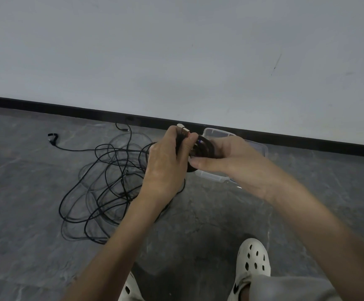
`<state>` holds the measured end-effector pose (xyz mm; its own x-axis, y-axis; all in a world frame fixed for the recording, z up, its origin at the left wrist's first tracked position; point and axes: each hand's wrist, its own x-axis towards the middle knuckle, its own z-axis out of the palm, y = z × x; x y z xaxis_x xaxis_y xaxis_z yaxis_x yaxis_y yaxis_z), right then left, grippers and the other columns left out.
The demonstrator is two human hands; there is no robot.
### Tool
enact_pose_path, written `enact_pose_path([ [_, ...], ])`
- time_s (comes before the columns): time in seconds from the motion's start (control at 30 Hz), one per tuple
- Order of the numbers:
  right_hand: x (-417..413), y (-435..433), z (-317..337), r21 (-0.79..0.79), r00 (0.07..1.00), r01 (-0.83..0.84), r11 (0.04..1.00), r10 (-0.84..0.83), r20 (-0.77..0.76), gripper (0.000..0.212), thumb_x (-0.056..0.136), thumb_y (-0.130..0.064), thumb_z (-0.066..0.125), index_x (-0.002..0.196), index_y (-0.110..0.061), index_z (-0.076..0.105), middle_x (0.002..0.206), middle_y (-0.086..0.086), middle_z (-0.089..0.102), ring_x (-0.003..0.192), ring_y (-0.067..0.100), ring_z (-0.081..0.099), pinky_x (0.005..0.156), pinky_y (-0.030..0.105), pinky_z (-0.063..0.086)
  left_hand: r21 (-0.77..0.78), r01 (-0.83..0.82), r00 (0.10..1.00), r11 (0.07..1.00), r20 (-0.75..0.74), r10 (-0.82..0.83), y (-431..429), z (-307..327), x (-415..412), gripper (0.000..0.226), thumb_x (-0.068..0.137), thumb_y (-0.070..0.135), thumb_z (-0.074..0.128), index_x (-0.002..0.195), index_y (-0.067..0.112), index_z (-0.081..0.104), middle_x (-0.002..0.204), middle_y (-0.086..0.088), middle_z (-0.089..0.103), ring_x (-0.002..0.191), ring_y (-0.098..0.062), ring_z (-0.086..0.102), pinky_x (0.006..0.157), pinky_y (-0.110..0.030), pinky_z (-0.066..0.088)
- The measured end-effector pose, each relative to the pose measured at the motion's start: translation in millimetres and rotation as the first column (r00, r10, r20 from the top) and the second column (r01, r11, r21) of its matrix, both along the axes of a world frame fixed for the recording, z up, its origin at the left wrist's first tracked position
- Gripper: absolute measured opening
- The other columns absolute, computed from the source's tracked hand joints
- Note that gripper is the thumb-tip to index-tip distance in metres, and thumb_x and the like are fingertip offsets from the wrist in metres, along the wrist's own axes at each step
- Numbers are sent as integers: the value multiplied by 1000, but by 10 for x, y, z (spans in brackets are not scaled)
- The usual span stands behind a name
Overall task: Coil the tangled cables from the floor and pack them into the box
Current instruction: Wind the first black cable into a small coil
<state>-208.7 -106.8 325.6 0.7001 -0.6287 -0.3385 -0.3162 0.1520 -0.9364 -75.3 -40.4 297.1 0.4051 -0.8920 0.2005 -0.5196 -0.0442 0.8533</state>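
dim, flat, cool grey light with no single strong source. the wall is lit evenly. a broad soft shadow with blurred edges pools on the floor below the arms, beside the shoe. the tangled cables throw faint grey shadows just beside their strands, and the floor gives back only a dull sheen. the wide lens bends the baseboard into a sloping, slightly curved line. the left hand and right hand look a little soft and smeared. the coil between them reads as a black mass with little detail. the clear box is low in contrast and hard to make out against the floor.
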Motion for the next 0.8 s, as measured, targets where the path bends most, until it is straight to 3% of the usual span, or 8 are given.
enact_pose_path([
  [0.07, 6, 12, -16, -33, 998, 65, 997, -65, 3, 25, 79, -9, 75, 103, -9, 72, 100, 11, 73, 103, 22, 67, 104, 41, 45, 20, 5, 999, 1000, -41, -4, -9, -4, 14, 14, 99, 33, 50, 91, 22, 53, 73, 18, 58, 70, 18, 55, 59, -1, 38],
  [0.13, 6, 7, -11, 55, 983, 165, 985, -169, 78, 37, 78, 5, 71, 110, -12, 65, 93, 7, 75, 95, 20, 70, 99, 36, 50, 33, 12, 989, 999, -148, -7, -21, -14, 34, 19, 99, 37, 49, 88, 22, 56, 73, 15, 62, 70, 10, 59, 61, -6, 41],
  [0.27, 33, -14, -22, 242, 929, 301, 922, -341, 146, 57, 78, 22, 59, 126, -8, 50, 85, 10, 72, 85, 21, 71, 89, 31, 55, 88, 77, 935, 993, -353, -42, -35, -31, 26, 38, 101, 45, 41, 98, 15, 64, 90, 1, 72, 87, -12, 68, 79, -30, 53],
  [0.43, 68, 19, -22, 327, 904, 280, 903, -363, 227, 46, 79, 16, 62, 115, -11, 53, 81, 8, 74, 80, 21, 72, 88, 35, 55, 16, 51, 926, 999, -374, -42, -24, -23, 55, 41, 102, 40, 40, 92, 9, 64, 83, -4, 71, 78, -15, 67, 73, -27, 53],
  [0.53, 57, -2, -38, 341, 887, 297, 892, -390, 247, 37, 80, 12, 63, 108, -11, 59, 82, 7, 74, 79, 20, 71, 86, 34, 57, -24, 63, 935, 998, -348, -68, -18, -11, 41, 33, 102, 36, 41, 80, 17, 57, 68, 12, 61, 66, -4, 57, 65, -19, 47],
  [0.67, 54, -27, -61, 336, 869, 345, 876, -434, 237, 30, 86, 8, 60, 114, -5, 63, 92, 10, 72, 85, 21, 68, 87, 37, 57, 0, 104, 949, 995, -301, -99, -15, -21, 26, 18, 100, 35, 48, 103, 22, 60, 78, 23, 66, 76, 5, 62, 66, -10, 46],
  [0.8, 48, -15, -63, 244, 880, 384, 891, -433, 196, 25, 89, -1, 63, 112, -9, 67, 91, 12, 73, 84, 22, 70, 81, 36, 58, 3, 105, 961, 994, -256, -101, 5, -5, 50, 18, 99, 28, 52, 113, 19, 59, 91, 12, 70, 85, 1, 64, 72, -15, 49],
])
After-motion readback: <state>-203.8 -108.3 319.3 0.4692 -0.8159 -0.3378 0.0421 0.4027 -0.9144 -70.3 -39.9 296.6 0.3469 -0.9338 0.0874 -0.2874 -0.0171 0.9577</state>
